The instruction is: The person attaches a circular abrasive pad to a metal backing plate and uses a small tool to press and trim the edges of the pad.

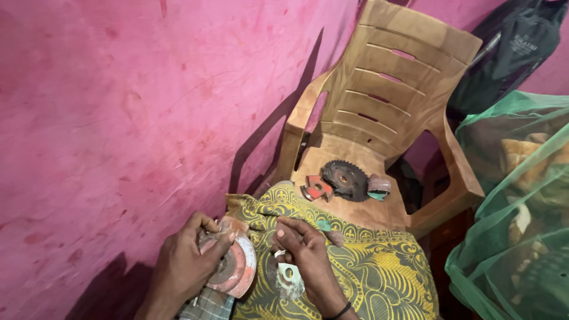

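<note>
Hands apart: left hand (188, 261) grips a round reddish flap disc (232, 265); right hand (308, 256) pinches a torn clear wrapper (288, 274).

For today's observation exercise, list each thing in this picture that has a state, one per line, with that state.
Left hand: closed around the reddish flap disc, held tilted.
Right hand: fingertips pinching a small pale ring-shaped piece.
Toothed saw blade: lying flat on the chair seat.
Red and grey cutter: lying beside the blade.
Plastic chair: upright, unoccupied.
Green net: draped over things.
</note>
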